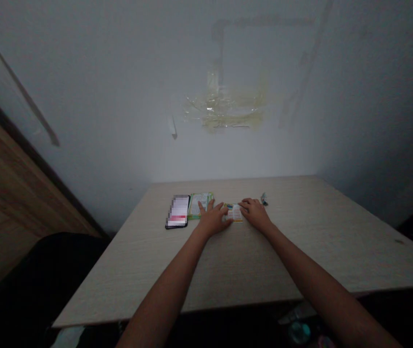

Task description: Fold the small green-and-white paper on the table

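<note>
A small printed paper (234,213), white with coloured parts, lies on the table between my hands. My left hand (212,221) rests at its left side with the fingers spread, some over the edge of a green-bordered printed sheet or booklet (196,205). From the right, my right hand (256,213) lies palm down with its fingers stretched out, the fingertips on the paper's right edge. Both hands hide parts of the paper. Left of the green-bordered booklet is a phone (178,212) with a lit, blurred screen.
Just beyond my right hand sits a small crumpled scrap (264,198). The pale wooden table (243,270) meets a wall with peeling clear tape (228,111). A dark shape (43,270) stands left of the table. Below the front edge, a bottle-like teal object (300,332) shows dimly.
</note>
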